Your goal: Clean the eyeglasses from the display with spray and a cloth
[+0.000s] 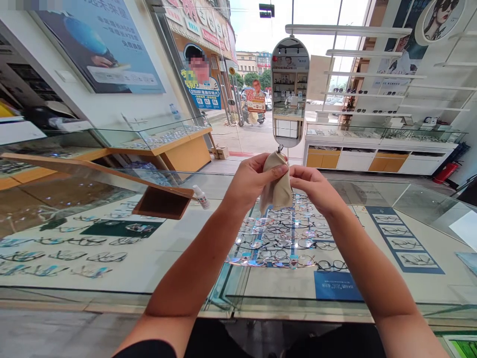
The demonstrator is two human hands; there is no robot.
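Observation:
Both my hands are raised over a glass display counter (372,298). My left hand (251,179) pinches a beige cleaning cloth (278,191) with thumb on top. My right hand (311,183) is closed on the cloth's other side. A dark bit of eyeglass frame (280,147) sticks out above the cloth; the rest of the glasses is wrapped and hidden. Below the glass lie several rows of eyeglasses (286,238).
A small white spray bottle (201,197) lies on the counter left of my hands, beside a brown tray-like panel (162,201). An oval mirror (289,92) stands on the counter beyond my hands. More glass showcases (380,134) and wall shelves stand further off.

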